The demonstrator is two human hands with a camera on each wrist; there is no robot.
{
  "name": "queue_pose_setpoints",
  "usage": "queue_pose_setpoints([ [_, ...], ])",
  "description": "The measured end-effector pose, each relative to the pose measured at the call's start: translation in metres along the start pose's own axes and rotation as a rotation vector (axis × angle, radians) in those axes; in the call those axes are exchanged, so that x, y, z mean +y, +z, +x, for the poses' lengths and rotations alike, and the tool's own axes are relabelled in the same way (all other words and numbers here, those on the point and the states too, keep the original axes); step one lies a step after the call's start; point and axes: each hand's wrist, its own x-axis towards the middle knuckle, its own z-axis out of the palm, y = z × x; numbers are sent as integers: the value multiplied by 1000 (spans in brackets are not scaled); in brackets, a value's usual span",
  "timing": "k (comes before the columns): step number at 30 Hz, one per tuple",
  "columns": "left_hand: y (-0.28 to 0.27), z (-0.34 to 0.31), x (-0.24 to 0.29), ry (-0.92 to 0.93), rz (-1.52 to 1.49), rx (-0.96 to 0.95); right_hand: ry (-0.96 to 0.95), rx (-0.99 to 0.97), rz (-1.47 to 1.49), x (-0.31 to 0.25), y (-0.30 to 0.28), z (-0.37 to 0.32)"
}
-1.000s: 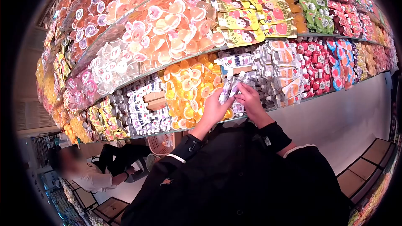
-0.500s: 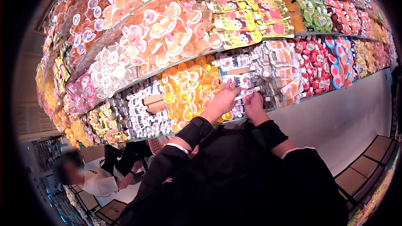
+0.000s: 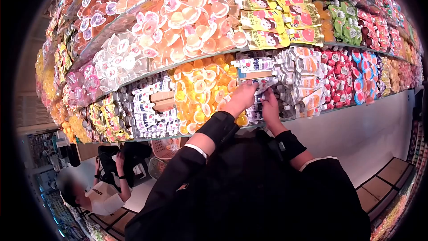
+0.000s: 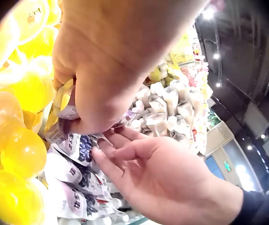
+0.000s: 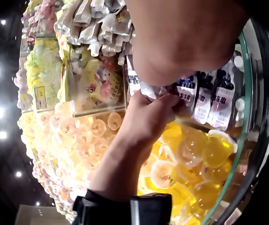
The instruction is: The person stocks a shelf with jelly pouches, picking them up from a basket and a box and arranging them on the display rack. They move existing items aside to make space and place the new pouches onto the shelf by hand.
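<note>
My left hand (image 3: 244, 97) grips a white-and-purple jelly pouch (image 3: 266, 81), low over the shelf section of matching pouches. Close beside it, my right hand (image 3: 270, 107) has its bent fingers and thumb at the pouch's near edge. In the left wrist view the left hand (image 4: 97, 79) hides most of the held pouch, and the right hand (image 4: 160, 173) reaches in from below, palm showing. Blueberry-printed jelly pouches (image 4: 71, 199) lie stacked under both hands. From the right wrist view, the left thumb presses over the pouch.
Yellow jelly cups (image 3: 198, 93) fill the section at left; pouches with orange print (image 3: 310, 82) stand at right. Bare cardboard (image 3: 256, 75) shows behind the hands. A glass edge (image 5: 240, 154) runs along the shelf front. Another person (image 3: 100, 196) sits at lower left, near a basket (image 3: 165, 148).
The hands came down from holding pouches upright in front of the shelf to working low over the stack. Since half a second ago, the left fingers have curled over the pouch.
</note>
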Motion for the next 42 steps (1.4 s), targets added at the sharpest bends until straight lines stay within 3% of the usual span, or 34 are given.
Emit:
queue_pose_setpoints([
  [4,9,7,-4,-4,71,-18,-32,-82,-163,-5,-2,3],
  [5,7,3,-1,8,89,25,-101,-51,-428,-28,3,-3],
  [6,2,1,3,24,109,70,-100,-46,-425,-49,6,-8],
  [8,-2,-4,6,38,74,44,90,-124,-562,-74,8,-15],
  [11,3,1,-1,45,21,-12,-42,-90,-518,-60,7,-15],
  [16,7,18,-5,-30,55,-33,-67,-43,-511,-54,4,3],
  [18,5,17,0,-48,62,-23,-60,177,-213,-49,7,2],
  [21,3,14,4,-56,98,-17,-96,195,-297,-74,8,-6],
  [23,4,4,4,47,173,195,-98,173,-383,-82,6,-10],
  [25,-6,-5,6,72,225,268,-409,211,-752,-81,3,-11],
  [28,-13,-7,10,96,348,355,-556,169,-919,-84,2,-20],
  [30,-9,2,9,124,412,427,-539,177,-849,-89,4,-23],
  [31,-16,-2,17,96,351,345,-519,186,-775,-90,4,-24],
  [35,-14,-1,13,145,309,331,-380,182,-575,-94,4,-30],
  [38,-9,-4,10,271,399,265,-440,146,-618,-98,1,-31],
  [40,5,-8,11,132,562,228,-453,-30,-906,-84,-2,-27],
  [42,23,-11,6,122,584,204,-478,-93,-1019,-77,0,-22],
])
